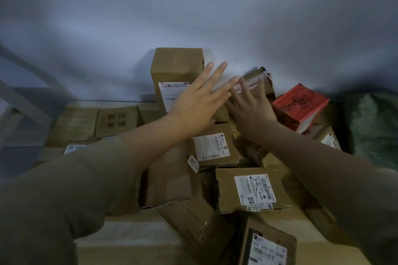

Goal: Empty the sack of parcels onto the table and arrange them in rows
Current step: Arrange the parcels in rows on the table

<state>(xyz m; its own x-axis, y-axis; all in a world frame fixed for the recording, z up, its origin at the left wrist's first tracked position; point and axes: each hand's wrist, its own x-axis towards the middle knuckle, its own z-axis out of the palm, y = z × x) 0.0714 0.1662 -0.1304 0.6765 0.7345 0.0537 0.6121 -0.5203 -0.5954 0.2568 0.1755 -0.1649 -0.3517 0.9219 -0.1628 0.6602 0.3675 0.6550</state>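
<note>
1. Head view: left hand (197,101), fingers straight and spread, reaches far over the pile; it lies in front of the tall cardboard box (175,71) and holds nothing.
2. Right hand (251,105), fingers straight and spread, palm down on a tilted labelled parcel (257,80) at the far centre; whether it presses or only touches cannot be told.
3. Tall cardboard box: upright at the far centre, white shipping label on its near face.
4. Red box (300,105): tilted, far right, just right of the right hand.
5. Small box with label reading 502 104 00 071 (213,148): centre of the pile, below both wrists.
6. Box with label marked 46 (249,189): near centre, just nearer than item 5.
7. Box with label reading 502 303-00 048 (269,245): nearest, bottom edge.
8. Box printed with handling symbols (117,120): left, well apart from the hands.
9. Green sack (372,122): far right edge, beside the heap.
10. Table surface hidden under the parcels.
</note>
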